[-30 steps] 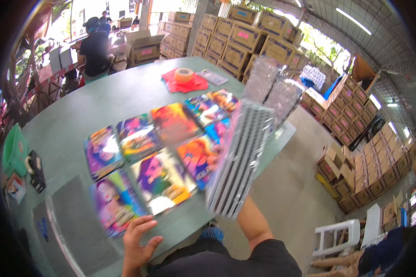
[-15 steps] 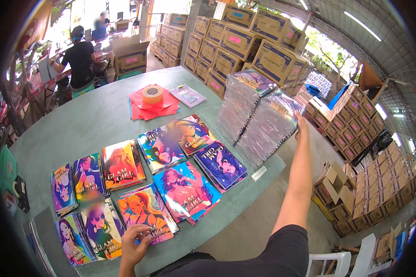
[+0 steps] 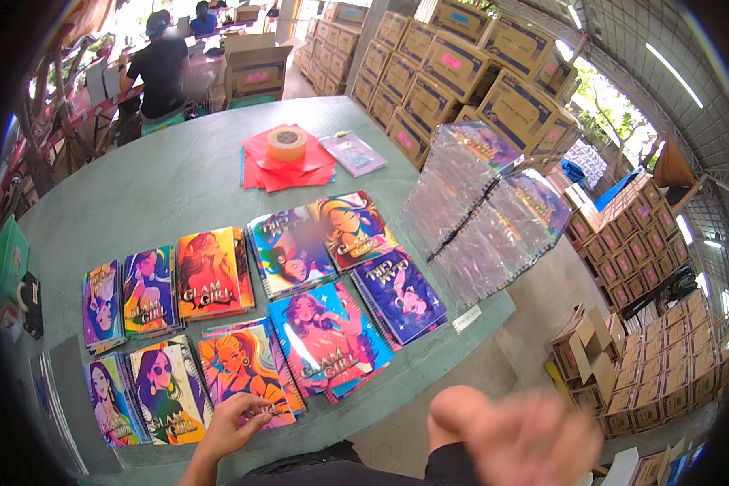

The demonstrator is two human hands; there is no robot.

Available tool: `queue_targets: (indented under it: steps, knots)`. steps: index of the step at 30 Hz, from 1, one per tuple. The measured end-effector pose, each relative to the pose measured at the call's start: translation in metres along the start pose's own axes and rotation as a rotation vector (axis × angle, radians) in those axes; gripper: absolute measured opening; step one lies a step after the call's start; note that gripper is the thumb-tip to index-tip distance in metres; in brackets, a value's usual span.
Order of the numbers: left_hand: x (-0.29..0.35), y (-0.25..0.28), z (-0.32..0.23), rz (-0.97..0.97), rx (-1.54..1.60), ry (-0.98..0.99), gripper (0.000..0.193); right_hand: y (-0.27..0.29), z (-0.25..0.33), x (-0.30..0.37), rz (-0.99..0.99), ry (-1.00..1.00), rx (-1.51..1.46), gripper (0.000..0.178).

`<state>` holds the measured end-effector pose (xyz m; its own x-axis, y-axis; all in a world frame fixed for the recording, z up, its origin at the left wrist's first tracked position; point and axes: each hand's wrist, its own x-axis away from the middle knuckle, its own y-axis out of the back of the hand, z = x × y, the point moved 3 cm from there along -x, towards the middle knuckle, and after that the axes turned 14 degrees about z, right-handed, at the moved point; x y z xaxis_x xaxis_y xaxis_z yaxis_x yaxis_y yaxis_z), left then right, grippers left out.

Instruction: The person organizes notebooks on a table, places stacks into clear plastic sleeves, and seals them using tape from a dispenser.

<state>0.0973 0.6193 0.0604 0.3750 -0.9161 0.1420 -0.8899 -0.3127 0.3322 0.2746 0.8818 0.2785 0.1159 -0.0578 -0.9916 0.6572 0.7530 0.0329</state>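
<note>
My left hand (image 3: 236, 427) rests on the lower edge of an orange spiral notebook (image 3: 239, 364) showing a figure with a ponytail. Its thumb and fingers are pressed together; whatever is between them is too small to make out. My right hand (image 3: 535, 441) is raised at the lower right, smeared by motion, and touches none of the notebooks. Stacks of illustrated notebooks stand in two rows, among them a blue-and-pink one (image 3: 328, 336), a purple one (image 3: 401, 293) and a red-orange one (image 3: 211, 271). Clear plastic sleeves (image 3: 470, 251) lie at the table's right edge.
The green table (image 3: 162, 190) carries a tape roll (image 3: 287, 144) on red sheets (image 3: 259, 174), and a thin lilac packet (image 3: 355, 154). A black tape dispenser (image 3: 31, 304) sits far left. Stacked cartons (image 3: 429, 89) rise behind; a co-worker (image 3: 158, 73) sits at the back left.
My right hand has left the clear plastic sleeves and come back toward me, to the lower right. My left hand stays at the orange notebook. The view has shifted slightly.
</note>
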Motion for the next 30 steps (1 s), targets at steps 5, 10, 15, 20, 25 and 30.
queue_targets:
  steps: [5, 10, 15, 20, 25, 30]
  knots:
    - [-0.006, 0.001, 0.003, 0.119, 0.009, -0.069, 0.022, -0.111, 0.082, -0.024, -0.205, 0.327, -0.237, 0.014]
    - [0.012, 0.011, 0.012, 0.146, 0.004, -0.067, 0.024, -0.151, 0.096, -0.032, -0.2, 0.369, -0.271, 0.013]
    - [0.043, 0.033, 0.043, 0.103, -0.108, -0.162, 0.024, -0.195, 0.093, -0.014, -0.187, 0.201, -0.276, 0.015]
    - [0.07, 0.182, 0.109, -0.36, -0.63, -0.064, 0.023, -0.227, 0.086, 0.01, -0.058, -0.064, -0.615, 0.019]
    - [0.148, 0.325, 0.218, -1.164, -0.6, 0.671, 0.058, -0.251, 0.085, 0.021, -0.028, -0.246, -0.713, 0.021]
    - [0.176, 0.363, 0.282, -1.102, -0.449, 0.812, 0.055, -0.239, 0.049, 0.083, 0.525, -0.552, -0.363, 0.027]
